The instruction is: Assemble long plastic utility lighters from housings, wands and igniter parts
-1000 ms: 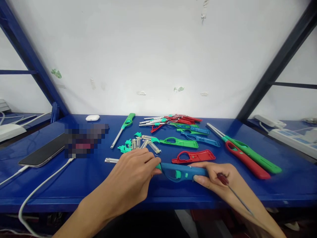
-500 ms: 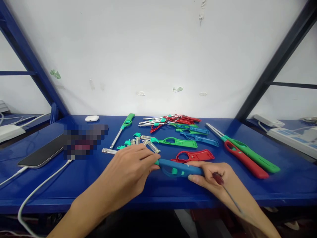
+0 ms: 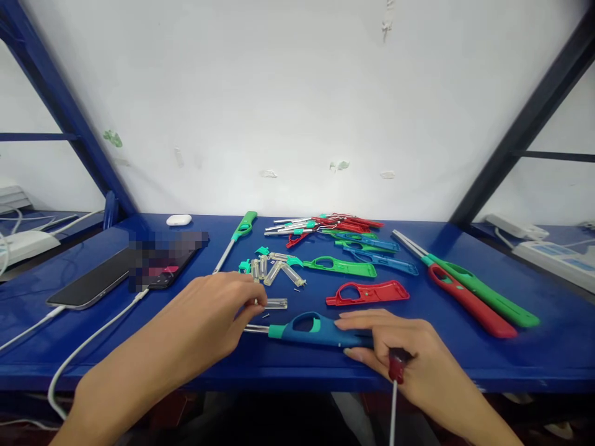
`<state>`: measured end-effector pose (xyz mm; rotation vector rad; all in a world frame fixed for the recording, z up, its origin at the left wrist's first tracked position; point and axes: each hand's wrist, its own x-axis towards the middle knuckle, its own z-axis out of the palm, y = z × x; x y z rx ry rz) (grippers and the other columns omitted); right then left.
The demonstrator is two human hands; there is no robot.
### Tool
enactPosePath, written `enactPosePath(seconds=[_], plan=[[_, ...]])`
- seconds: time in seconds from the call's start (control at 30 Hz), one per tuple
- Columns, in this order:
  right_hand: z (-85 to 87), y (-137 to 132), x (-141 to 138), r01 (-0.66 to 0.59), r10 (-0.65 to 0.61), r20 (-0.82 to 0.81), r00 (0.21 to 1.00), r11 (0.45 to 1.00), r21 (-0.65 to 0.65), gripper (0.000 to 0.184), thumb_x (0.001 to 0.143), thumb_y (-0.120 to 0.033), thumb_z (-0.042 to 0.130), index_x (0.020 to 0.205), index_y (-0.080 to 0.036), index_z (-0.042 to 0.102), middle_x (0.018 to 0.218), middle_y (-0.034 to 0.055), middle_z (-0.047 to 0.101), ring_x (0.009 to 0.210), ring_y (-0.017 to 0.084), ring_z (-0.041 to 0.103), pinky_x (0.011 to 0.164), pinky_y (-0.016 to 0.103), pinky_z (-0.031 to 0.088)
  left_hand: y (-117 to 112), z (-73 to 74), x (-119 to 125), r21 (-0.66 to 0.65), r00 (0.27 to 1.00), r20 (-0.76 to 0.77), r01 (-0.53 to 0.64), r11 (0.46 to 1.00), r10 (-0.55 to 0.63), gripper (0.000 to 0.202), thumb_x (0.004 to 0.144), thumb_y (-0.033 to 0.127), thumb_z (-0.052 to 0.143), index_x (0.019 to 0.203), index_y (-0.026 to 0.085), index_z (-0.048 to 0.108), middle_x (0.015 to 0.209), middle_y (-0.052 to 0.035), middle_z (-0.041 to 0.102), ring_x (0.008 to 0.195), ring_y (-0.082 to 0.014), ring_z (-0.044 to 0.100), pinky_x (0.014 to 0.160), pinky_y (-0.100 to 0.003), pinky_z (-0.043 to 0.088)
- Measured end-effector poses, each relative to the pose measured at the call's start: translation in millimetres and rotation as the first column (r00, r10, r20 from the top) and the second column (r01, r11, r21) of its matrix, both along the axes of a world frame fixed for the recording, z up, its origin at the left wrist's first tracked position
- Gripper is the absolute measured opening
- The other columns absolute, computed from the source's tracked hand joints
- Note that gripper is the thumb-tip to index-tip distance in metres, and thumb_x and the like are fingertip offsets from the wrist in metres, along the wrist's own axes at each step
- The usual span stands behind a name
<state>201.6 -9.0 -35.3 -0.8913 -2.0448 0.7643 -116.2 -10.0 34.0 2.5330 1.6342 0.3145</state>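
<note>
A blue gas lighter [image 3: 320, 332] lies on the table, its trigger loop facing the wall. My right hand [image 3: 409, 353] has thumb and fingertips on its handle end. Tucked in that same hand is a screwdriver [image 3: 397, 367], with a dark red handle and its metal shaft pointing toward me. My left hand [image 3: 223, 316] is closed in a pinch above the lighter's metal tube [image 3: 256, 329]; what its fingertips hold is hidden. Right beside them lies a clear fuel tank [image 3: 277, 303]. Nearby is a small screw [image 3: 266, 316].
Several clear tanks [image 3: 273, 272] with teal parts lie behind my left hand. Beyond are a red half shell [image 3: 369, 293], a green half shell [image 3: 344, 267] and a pile of lighter parts [image 3: 334, 223]. Two lighters [image 3: 474, 300] lie right; phones [image 3: 95, 279] with cables lie left.
The blue lighter has gone from between both hands down onto the table and is turned over. My left hand has let go of it. The screwdriver shaft has swung toward me.
</note>
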Motion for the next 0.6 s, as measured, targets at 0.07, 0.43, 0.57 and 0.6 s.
enactPosePath(seconds=[0.07, 0.43, 0.57, 0.6], plan=[[3.1, -3, 1, 0.011, -0.011, -0.004, 1.000, 0.999, -0.038, 0.049, 0.096, -0.034, 0.074, 0.061, -0.022, 0.042, 0.114, 0.0038, 0.083, 0.111, 0.026, 0.076, 0.088, 0.033, 0.059, 5, -3.0, 1, -0.018, 0.998, -0.064, -0.025, 1.000, 0.024, 0.019, 0.101, 0.026, 0.058, 0.093, 0.031, 0.074, 0.097, 0.0028, 0.078, 0.091, -0.0246, 0.073, 0.078, -0.037, 0.048], [-6.3, 12, 13, 0.195, -0.240, -0.409, 0.880, 0.969, -0.149, 0.055, 0.106, -0.069, 0.037, 0.077, -0.024, 0.051, 0.065, -0.0036, 0.040, 0.058, 0.015, 0.040, 0.055, 0.029, 0.038, 9, -21.7, 16, 0.106, 0.965, -0.256, -0.027, 0.994, 0.054, 0.028, 0.101, 0.009, 0.044, 0.089, 0.026, 0.064, 0.089, -0.0019, 0.073, 0.074, -0.0265, 0.069, 0.061, -0.037, 0.032], [-4.1, 6, 10, 0.267, -0.321, -0.414, 0.852, 0.946, -0.184, 0.040, 0.108, -0.054, 0.052, 0.084, -0.023, 0.059, 0.067, -0.0039, 0.043, 0.061, 0.013, 0.042, 0.057, 0.026, 0.039, 8, -21.7, 19, 0.123, 0.949, -0.312, -0.006, 0.992, 0.045, 0.030, 0.100, 0.006, 0.038, 0.094, 0.024, 0.061, 0.091, -0.0039, 0.071, 0.072, -0.0262, 0.069, 0.061, -0.037, 0.032], [-3.0, 3, 9, 0.294, -0.341, -0.408, 0.847, 0.940, -0.174, 0.035, 0.107, -0.052, 0.055, 0.089, -0.023, 0.063, 0.067, -0.0037, 0.046, 0.061, 0.013, 0.043, 0.056, 0.026, 0.039, 8, -20.8, 19, 0.115, 0.947, -0.319, -0.011, 0.993, 0.048, 0.030, 0.100, 0.007, 0.036, 0.095, 0.023, 0.061, 0.092, -0.0048, 0.071, 0.074, -0.0269, 0.070, 0.060, -0.037, 0.033]])
